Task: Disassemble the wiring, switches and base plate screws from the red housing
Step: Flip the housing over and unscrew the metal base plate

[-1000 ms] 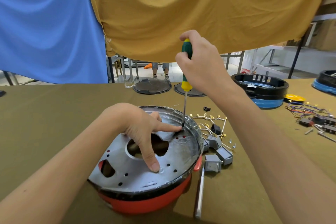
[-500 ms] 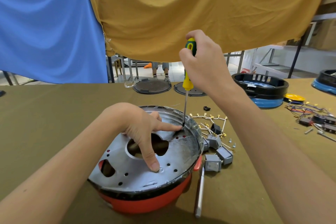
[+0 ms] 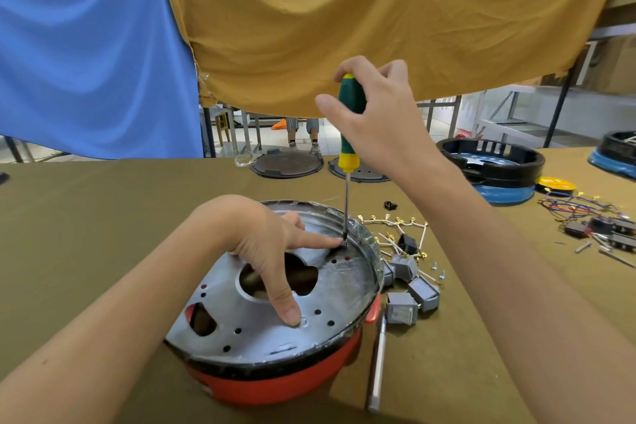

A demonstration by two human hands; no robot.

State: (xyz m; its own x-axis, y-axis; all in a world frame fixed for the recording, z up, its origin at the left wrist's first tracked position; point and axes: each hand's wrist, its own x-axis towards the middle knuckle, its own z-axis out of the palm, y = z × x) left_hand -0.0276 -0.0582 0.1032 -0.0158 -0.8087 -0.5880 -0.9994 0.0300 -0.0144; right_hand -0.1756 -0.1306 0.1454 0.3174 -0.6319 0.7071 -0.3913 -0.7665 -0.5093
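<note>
1. I see the red housing (image 3: 275,385) near the centre of the counter (image 3: 86,234), its grey base plate (image 3: 261,327) tilted up.
2. My left hand (image 3: 265,248) lies spread on the plate, grip released, forefinger by the far-rim screw (image 3: 345,244).
3. My right hand (image 3: 382,120) grasps the green screwdriver (image 3: 348,134) upright, tip on that screw.
4. Grey switches (image 3: 409,289) and white wiring (image 3: 395,227) lie just right of the housing.

Head view, down over table (image 3: 103,217)
</note>
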